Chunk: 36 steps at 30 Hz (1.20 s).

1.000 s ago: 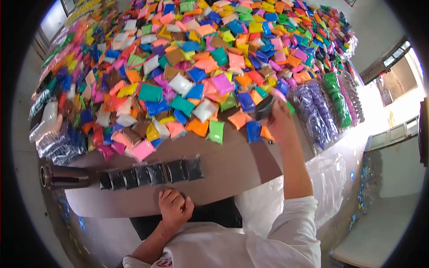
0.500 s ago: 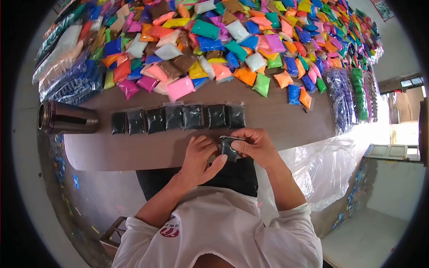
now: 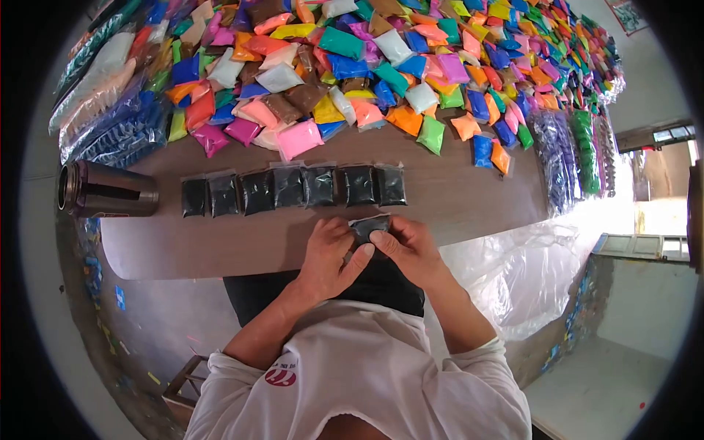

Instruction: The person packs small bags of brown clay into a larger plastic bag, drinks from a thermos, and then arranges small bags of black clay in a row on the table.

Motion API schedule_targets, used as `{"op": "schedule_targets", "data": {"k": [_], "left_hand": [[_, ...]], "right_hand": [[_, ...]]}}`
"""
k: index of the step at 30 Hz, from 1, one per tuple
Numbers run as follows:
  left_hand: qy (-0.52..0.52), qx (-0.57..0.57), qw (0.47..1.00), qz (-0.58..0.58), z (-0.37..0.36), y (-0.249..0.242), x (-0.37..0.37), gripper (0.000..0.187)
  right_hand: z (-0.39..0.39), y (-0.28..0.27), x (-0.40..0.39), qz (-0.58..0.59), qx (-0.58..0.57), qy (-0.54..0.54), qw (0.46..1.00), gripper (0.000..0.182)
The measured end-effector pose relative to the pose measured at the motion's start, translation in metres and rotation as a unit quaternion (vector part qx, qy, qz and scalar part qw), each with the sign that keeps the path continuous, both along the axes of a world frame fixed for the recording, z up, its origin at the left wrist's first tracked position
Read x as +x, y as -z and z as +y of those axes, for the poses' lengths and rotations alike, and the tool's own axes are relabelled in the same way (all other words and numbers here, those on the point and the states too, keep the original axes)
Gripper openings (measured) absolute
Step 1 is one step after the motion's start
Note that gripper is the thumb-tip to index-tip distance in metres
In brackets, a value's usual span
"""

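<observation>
A small black packet (image 3: 369, 229) is held between both hands at the table's front edge. My right hand (image 3: 408, 249) grips its right side, thumb on top. My left hand (image 3: 332, 257) has its fingers curled at the packet's left end, with the thumb near the lower edge. Just beyond the hands, a row of several black packets (image 3: 257, 192) in clear wrap lies flat on the brown table (image 3: 455, 198). The packets at the right end of the row (image 3: 390, 185) are nearest the hands.
A big heap of coloured packets (image 3: 345, 66) covers the table's far side. A dark metal flask (image 3: 110, 189) lies at the left edge. Wrapped bundles lie at the far left (image 3: 121, 125) and stand at the right (image 3: 555, 161). Clear plastic sheeting (image 3: 513, 282) hangs at the right front.
The held packet has turned from upright to lying more sideways and moved slightly left and away from the body. My right hand has shifted left, and my left hand now touches the packet.
</observation>
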<state>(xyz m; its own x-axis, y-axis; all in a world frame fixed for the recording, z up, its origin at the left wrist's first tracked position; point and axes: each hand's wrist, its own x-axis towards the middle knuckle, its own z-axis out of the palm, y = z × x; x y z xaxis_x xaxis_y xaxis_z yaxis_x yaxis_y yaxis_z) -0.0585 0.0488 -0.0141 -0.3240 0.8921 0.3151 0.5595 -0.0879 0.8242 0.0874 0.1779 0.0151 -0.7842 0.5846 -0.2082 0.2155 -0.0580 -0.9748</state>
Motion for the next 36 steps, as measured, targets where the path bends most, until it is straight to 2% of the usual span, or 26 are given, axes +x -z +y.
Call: {"op": "schedule_targets", "data": {"k": [1, 4, 7, 10, 13, 16, 19, 22, 26, 27, 33, 36], "left_hand": [[-0.001, -0.008, 1.000, 0.011, 0.002, 0.002, 0.002, 0.018], [-0.021, 0.007, 0.999, 0.034, 0.006, 0.001, 0.007, 0.016], [-0.029, 0.007, 0.998, 0.056, 0.006, -0.002, 0.009, 0.015], [-0.035, 0.008, 0.997, 0.069, 0.008, -0.002, 0.012, 0.016], [-0.041, 0.008, 0.996, 0.078, 0.008, 0.000, 0.013, 0.016], [-0.044, 0.015, 0.995, 0.086, 0.008, 0.003, 0.014, 0.018], [-0.040, 0.015, 0.995, 0.094, 0.007, 0.000, 0.014, 0.018], [-0.043, 0.025, 0.994, 0.094, 0.009, 0.000, 0.014, 0.018], [-0.039, 0.021, 0.993, 0.109, 0.009, 0.001, 0.015, 0.018], [-0.039, 0.019, 0.994, 0.105, 0.009, 0.000, 0.016, 0.016], [-0.044, 0.016, 0.994, 0.096, 0.009, -0.002, 0.018, 0.011], [-0.044, 0.020, 0.994, 0.101, 0.010, -0.002, 0.018, 0.011]], "right_hand": [[0.005, 0.001, 0.007, -0.007, 0.062, 0.022, 0.998, 0.023], [0.035, -0.001, 0.027, 0.013, 0.097, 0.142, 0.985, 0.023], [0.065, -0.018, 0.029, -0.041, 0.162, 0.226, 0.960, 0.029], [0.077, 0.001, 0.023, -0.065, 0.220, 0.242, 0.943, 0.034], [0.081, 0.017, 0.012, -0.108, 0.252, 0.205, 0.940, 0.040], [0.074, 0.020, 0.003, -0.149, 0.350, 0.186, 0.906, 0.040], [0.073, 0.012, 0.002, -0.106, 0.452, 0.225, 0.856, 0.038], [0.075, 0.020, 0.011, -0.096, 0.340, 0.192, 0.915, 0.035], [0.073, 0.013, 0.010, -0.067, 0.376, 0.173, 0.908, 0.022], [0.075, 0.014, 0.011, -0.046, 0.377, 0.200, 0.903, 0.014], [0.129, 0.030, 0.052, -0.095, 0.518, 0.369, 0.766, 0.009], [0.154, 0.038, 0.080, -0.206, 0.470, 0.404, 0.757, 0.013]]}}
